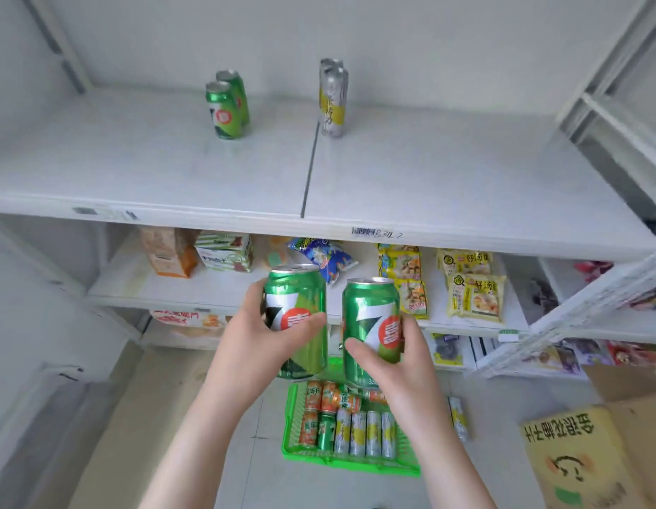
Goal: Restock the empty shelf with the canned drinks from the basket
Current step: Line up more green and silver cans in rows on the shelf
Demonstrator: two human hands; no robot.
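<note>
My left hand point(253, 339) grips a green soda can point(299, 292), held upright below the white shelf point(172, 167). My right hand point(396, 361) grips a second green soda can point(370, 310), also upright, just to the right of the first. Two green cans point(227, 104) stand one behind the other at the back of the shelf. Two tall silver-and-yellow cans point(333, 97) stand to their right. On the floor lies a green basket point(348, 466) holding several orange, green and silver cans.
A lower shelf point(135, 284) carries snack boxes and yellow packets point(473, 288). One silver can point(458, 418) lies on the floor beside the basket. A cardboard box point(576, 461) stands at the lower right. A white rack frame point(591, 306) slants in from the right.
</note>
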